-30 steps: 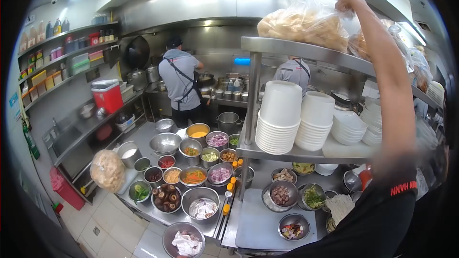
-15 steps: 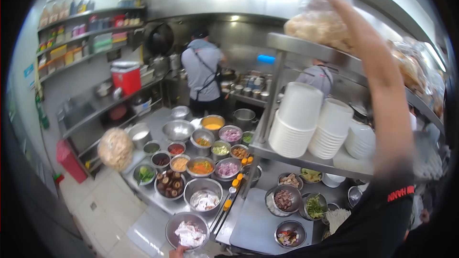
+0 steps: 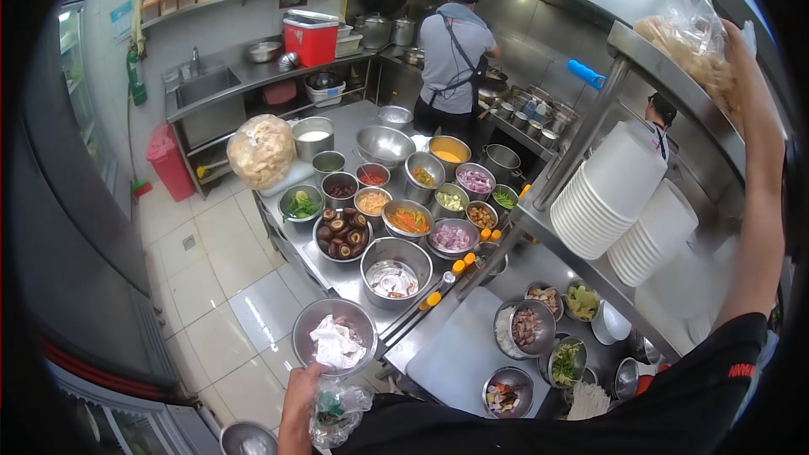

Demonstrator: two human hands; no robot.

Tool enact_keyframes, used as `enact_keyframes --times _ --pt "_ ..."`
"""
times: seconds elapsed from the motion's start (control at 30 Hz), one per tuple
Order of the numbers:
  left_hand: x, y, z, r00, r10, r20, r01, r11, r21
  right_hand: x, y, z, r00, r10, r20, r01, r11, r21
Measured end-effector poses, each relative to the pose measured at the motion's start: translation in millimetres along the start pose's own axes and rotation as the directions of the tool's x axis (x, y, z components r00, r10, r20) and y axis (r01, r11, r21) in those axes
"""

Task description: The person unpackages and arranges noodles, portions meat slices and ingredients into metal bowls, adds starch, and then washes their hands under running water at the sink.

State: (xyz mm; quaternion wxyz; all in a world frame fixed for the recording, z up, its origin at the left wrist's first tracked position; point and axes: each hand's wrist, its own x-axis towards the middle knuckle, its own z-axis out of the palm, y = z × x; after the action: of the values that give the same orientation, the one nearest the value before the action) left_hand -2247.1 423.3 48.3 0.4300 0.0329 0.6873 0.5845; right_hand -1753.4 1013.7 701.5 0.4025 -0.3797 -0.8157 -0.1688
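Note:
My left hand (image 3: 302, 386) is closed on the near rim of a metal bowl (image 3: 305, 320) holding white, floury-looking food (image 3: 339, 344). Against that hand hangs a crumpled clear plastic bag (image 3: 337, 414) with something green inside; whether the fingers hold it too is hidden. My right arm reaches up to the top shelf, where my right hand (image 3: 738, 44) is closed at the side of a clear plastic bag (image 3: 693, 44) of pale tan food. The bag rests on the shelf and partly hides the fingers. Below it stand stacked white tubs (image 3: 594, 202).
A steel counter (image 3: 282, 221) carries several bowls of cut vegetables, a bowl of mushrooms (image 3: 341, 234) and a deep metal pot (image 3: 396, 268). A white cutting board (image 3: 459, 354) lies beside more bowls. One person (image 3: 455, 50) works at the stove, another (image 3: 661, 118) behind the shelf.
The view has swung, so the surroundings sit further right and higher. My left hand and the plastic bag show more fully. My right hand remains at the bag on the top shelf.

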Motion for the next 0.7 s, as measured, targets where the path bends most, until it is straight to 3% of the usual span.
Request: enact_keyframes --times 0.03,0.07,0.1,0.13,0.17,0.2,0.23,0.27,0.33,0.37,0.4,0.47,0.53,0.6,0.7 --pt "1 -2 1 1.0 -0.015 0.002 0.015 1.0 -0.024 1 -2 -1 0.992 -0.108 -0.062 0.091 0.967 -0.237" --pt "1 -3 2 1.0 -0.016 0.005 0.016 1.0 -0.026 2 -7 -1 0.992 -0.111 -0.062 0.093 0.966 -0.239" --pt "2 -5 2 1.0 0.005 0.012 -0.004 1.0 -0.02 1 -10 0 0.998 0.054 0.031 -0.059 0.98 0.193" --pt "3 -6 2 0.999 0.027 0.024 -0.027 1.0 -0.009 -2 -11 -3 0.97 0.168 0.179 -0.241 0.789 0.565" --pt "4 -7 2 0.999 0.033 0.041 -0.033 0.999 -0.001 -7 -16 -9 0.914 0.209 0.346 -0.404 0.438 0.803" --pt "7 -7 3 0.999 0.023 0.033 -0.024 0.999 0.031 -29 -61 -4 0.91 0.204 0.362 -0.409 0.583 0.701" --pt "12 -2 9 0.999 0.021 0.034 -0.023 0.998 0.062 -8 -32 2 0.903 0.351 0.247 -0.404 0.498 0.767" --pt "9 7 17 0.999 0.041 0.025 -0.042 0.998 0.046 -6 -37 5 0.897 0.404 0.176 -0.413 0.628 0.66" --pt "7 16 28 0.997 0.074 0.036 -0.076 0.995 0.061 -20 -71 21 0.818 0.574 0.048 -0.443 0.574 0.689" --pt "10 16 32 0.997 0.08 0.007 -0.081 0.995 0.058 -42 -42 27 0.999 -0.042 0.026 -0.001 0.5 0.866" --pt "15 13 33 0.995 0.097 0.03 -0.099 0.993 0.066 -42 -41 21 0.999 -0.008 0.04 -0.027 0.599 0.8" --pt "25 -1 30 0.985 0.152 0.076 -0.164 0.97 0.18 -33 -75 17 0.974 0.226 -0.015 -0.179 0.807 0.564" --pt "38 -16 26 0.978 0.168 0.124 -0.192 0.955 0.226 -33 -99 5 0.959 0.278 -0.052 -0.248 0.914 0.322" --pt "49 -32 20 0.968 0.186 0.166 -0.226 0.936 0.269 -37 -117 1 0.964 0.257 -0.072 -0.255 0.966 0.046" --pt "69 -60 12 0.956 0.2 0.214 -0.261 0.912 0.317 -50 -141 -6 0.965 0.245 -0.097 -0.263 0.901 -0.346"
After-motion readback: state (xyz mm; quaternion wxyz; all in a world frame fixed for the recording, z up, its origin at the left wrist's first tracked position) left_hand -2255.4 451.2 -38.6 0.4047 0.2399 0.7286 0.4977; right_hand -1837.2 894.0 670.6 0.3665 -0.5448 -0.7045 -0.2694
